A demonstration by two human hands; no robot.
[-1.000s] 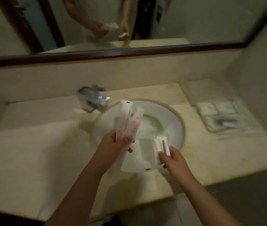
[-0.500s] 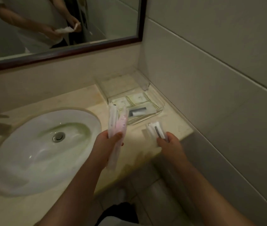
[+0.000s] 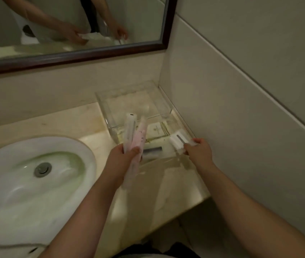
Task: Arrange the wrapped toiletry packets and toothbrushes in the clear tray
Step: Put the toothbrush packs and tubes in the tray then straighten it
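Note:
A clear tray (image 3: pixel 110 101) sits in the counter's back right corner against the wall. Inside it lie flat wrapped packets (image 3: pixel 157 132) and a packet with a dark strip (image 3: pixel 152 150). My left hand (image 3: pixel 122 157) is shut on two wrapped toothbrushes (image 3: pixel 135 131), one white and one pink, standing upright over the tray's near left edge. My right hand (image 3: pixel 199 151) is shut on small white wrapped packets (image 3: pixel 178 141), held just above the tray's near right side.
A white oval sink (image 3: pixel 26 183) with a metal drain fills the counter's left. A dark-framed mirror (image 3: pixel 73 54) hangs behind. The tiled wall (image 3: pixel 241 90) rises close on the right. The counter's front edge drops to the floor below my arms.
The view has swung right from the sink to the tray corner. Both hands have moved forward, carrying the toothbrushes and packets from beside the tray to over it.

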